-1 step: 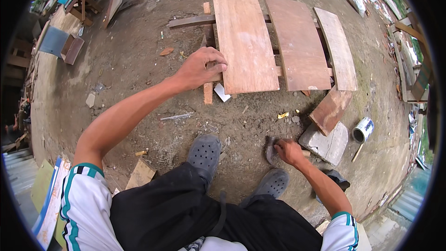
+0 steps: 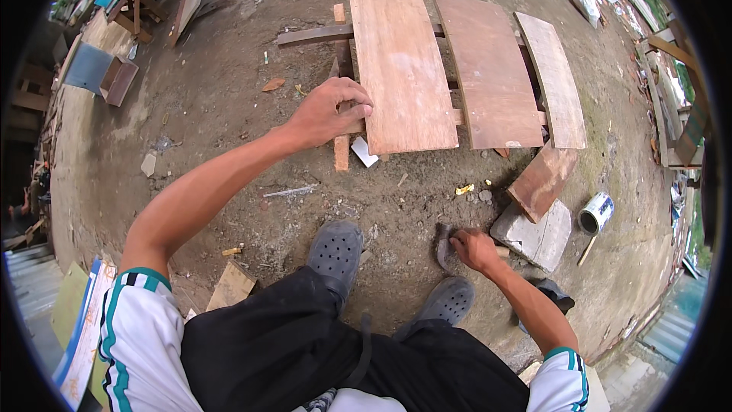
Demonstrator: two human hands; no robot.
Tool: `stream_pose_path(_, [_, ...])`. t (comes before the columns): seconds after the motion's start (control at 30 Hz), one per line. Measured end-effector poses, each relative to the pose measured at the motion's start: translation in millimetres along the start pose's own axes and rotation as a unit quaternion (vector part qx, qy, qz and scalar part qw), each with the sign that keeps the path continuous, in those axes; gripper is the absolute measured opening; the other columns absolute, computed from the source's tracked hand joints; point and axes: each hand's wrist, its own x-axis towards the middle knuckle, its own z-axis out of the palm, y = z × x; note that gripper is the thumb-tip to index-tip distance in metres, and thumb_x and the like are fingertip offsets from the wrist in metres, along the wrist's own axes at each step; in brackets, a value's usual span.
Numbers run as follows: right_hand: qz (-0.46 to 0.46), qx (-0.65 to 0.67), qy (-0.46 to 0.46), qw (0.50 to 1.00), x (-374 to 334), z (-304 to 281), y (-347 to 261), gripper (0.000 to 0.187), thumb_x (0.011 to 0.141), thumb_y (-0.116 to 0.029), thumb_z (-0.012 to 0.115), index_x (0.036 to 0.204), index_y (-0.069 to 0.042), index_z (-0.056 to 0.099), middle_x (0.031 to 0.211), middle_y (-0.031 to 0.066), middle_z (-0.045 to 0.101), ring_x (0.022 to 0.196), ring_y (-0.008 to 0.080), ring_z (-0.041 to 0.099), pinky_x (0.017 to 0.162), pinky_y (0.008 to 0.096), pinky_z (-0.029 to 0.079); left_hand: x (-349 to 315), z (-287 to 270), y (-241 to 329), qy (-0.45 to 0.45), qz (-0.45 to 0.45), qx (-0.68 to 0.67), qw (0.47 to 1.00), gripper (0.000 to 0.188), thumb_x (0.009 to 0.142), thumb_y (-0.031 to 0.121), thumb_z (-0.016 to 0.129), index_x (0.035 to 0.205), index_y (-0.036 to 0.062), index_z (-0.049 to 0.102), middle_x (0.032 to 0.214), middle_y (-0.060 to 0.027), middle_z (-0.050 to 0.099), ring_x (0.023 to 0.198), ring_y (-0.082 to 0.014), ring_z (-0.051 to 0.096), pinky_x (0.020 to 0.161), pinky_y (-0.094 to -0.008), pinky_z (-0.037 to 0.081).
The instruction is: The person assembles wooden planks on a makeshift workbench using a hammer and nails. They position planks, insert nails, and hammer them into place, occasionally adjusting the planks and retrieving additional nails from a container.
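Note:
My left hand [image 2: 335, 111] is at the left edge of a light plywood board [image 2: 404, 76], fingers curled and thumb and fingertips pinched together over that edge. Whatever lies between those fingertips is too small to make out. Low over the ground, near my right foot, my right hand [image 2: 474, 249] is closed round a hammer [image 2: 444, 247]; its dark curved metal head shows to the left and a bit of pale wooden handle to the right. A browner plywood board [image 2: 492, 76] and a narrower pale one [image 2: 553, 80] lie beside the first, with gaps between, across wooden rails [image 2: 314, 35].
A brown wood piece [image 2: 543, 181] leans by a grey concrete block [image 2: 531, 235]. Right of them, a can [image 2: 596, 214] lies tipped beside a stick. A white block [image 2: 364, 152] sits under the frame's left end. Scrap wood [image 2: 137, 11] is piled far left.

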Motion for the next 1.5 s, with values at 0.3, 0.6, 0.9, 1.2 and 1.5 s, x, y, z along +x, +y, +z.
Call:
stream_pose_path(0.3, [-0.103, -0.09, -0.077, 0.988, -10, -11, 13, 0.044, 0.085, -0.03, 0.069, 0.12, -0.006, 0.061, 0.112, 0.0183, 0.065, 0.106, 0.0387, 0.064, 0.088, 0.0483, 0.054, -4, 6, -9, -0.001, 0.024, -0.023, 0.999, 0.016, 0.096, 0.021, 0.073, 0.103, 0.0076, 0.077, 0.112, -0.0037, 0.066, 0.109, -0.0182, 0.062, 0.097, -0.0351, 0.05])
stream_pose_path(0.6, [-0.065, -0.138, -0.107, 0.983, -17, 4, 23, 0.053, 0.079, -0.024, 0.071, 0.125, -0.006, 0.051, 0.117, 0.0182, 0.058, 0.106, 0.0393, 0.064, 0.084, 0.0502, 0.056, -6, 8, -6, 0.009, 0.046, -0.01, 0.999, 0.015, 0.096, 0.02, 0.073, 0.103, 0.0077, 0.077, 0.111, -0.0033, 0.065, 0.108, -0.018, 0.063, 0.094, -0.0344, 0.051])
stream_pose_path(0.9, [-0.026, -0.035, -0.135, 0.99, -15, -20, -5, 0.049, 0.083, -0.023, 0.069, 0.124, -0.005, 0.049, 0.111, 0.0241, 0.063, 0.092, 0.0456, 0.067, 0.078, 0.0538, 0.055, -4, 10, -10, 0.02, 0.062, 0.003, 0.998, 0.015, 0.094, 0.02, 0.075, 0.103, 0.0087, 0.079, 0.109, -0.0032, 0.066, 0.105, -0.0182, 0.063, 0.092, -0.0348, 0.053])
stream_pose_path(1.2, [-0.24, 0.142, 0.146, 0.949, 32, -140, -136, 0.034, 0.097, -0.012, 0.058, 0.13, -0.002, 0.056, 0.108, 0.0265, 0.063, 0.085, 0.045, 0.064, 0.076, 0.0482, 0.052, -9, 22, -17, 0.087, 0.102, 0.012, 0.991, 0.014, 0.091, 0.019, 0.077, 0.1, 0.0084, 0.081, 0.108, -0.0049, 0.075, 0.102, -0.0204, 0.068, 0.091, -0.0365, 0.055])
stream_pose_path(1.5, [0.0, 0.204, 0.14, 0.969, 104, -205, -224, 0.049, 0.104, -0.037, 0.054, 0.124, 0.008, 0.055, 0.068, 0.0211, 0.054, 0.061, 0.0304, 0.052, 0.064, 0.0466, 0.044, -13, 23, -12, 0.142, 0.154, 0.045, 0.977, 0.015, 0.083, 0.014, 0.082, 0.096, 0.0071, 0.081, 0.1, -0.0074, 0.078, 0.095, -0.024, 0.073, 0.087, -0.0385, 0.056])
